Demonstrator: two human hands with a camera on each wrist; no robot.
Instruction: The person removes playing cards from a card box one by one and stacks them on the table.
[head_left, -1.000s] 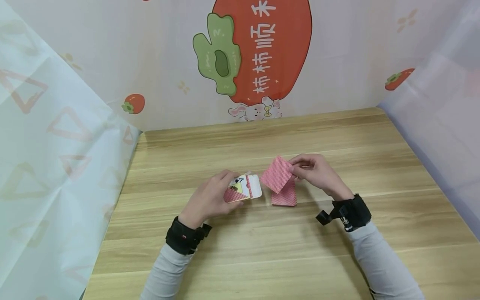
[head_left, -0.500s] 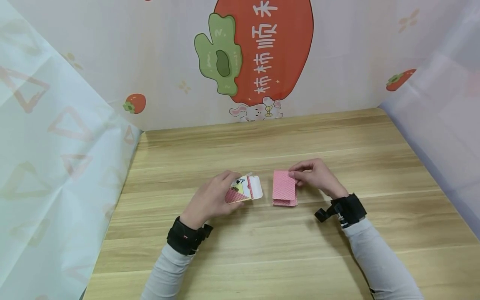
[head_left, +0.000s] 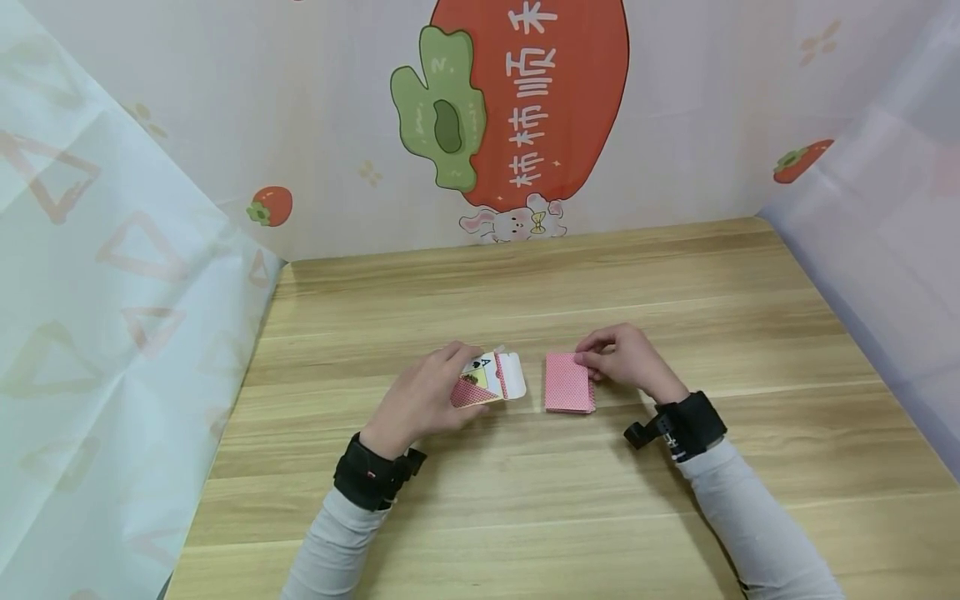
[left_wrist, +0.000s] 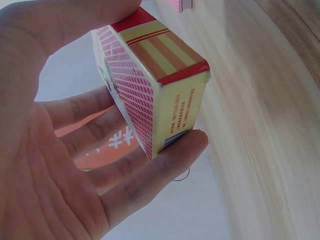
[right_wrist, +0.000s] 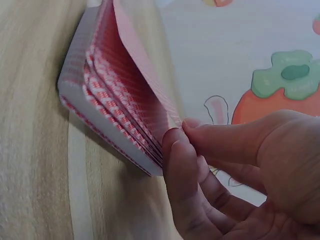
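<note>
My left hand (head_left: 426, 392) grips a playing-card box (head_left: 480, 379) from its left side, with the white flap end facing right. In the left wrist view the box (left_wrist: 132, 82) shows a red-patterned face and a yellow end with a barcode, between thumb and fingers. My right hand (head_left: 628, 362) pinches the corner of a red-backed playing card (head_left: 567, 379) between thumb and forefinger. That card lies over a stack of playing cards (right_wrist: 107, 102) on the table. The right wrist view shows it tilted, its held edge raised off the stack.
The wooden table (head_left: 495, 517) stretches around both hands. Behind it hangs a white cloth backdrop (head_left: 330, 125) with a large red fruit print. White sheets (head_left: 112, 292) close off the left and right sides.
The right hand has turned the card upright and brought it down and over the stack, so it lines up with it. The left hand and box have barely moved.
</note>
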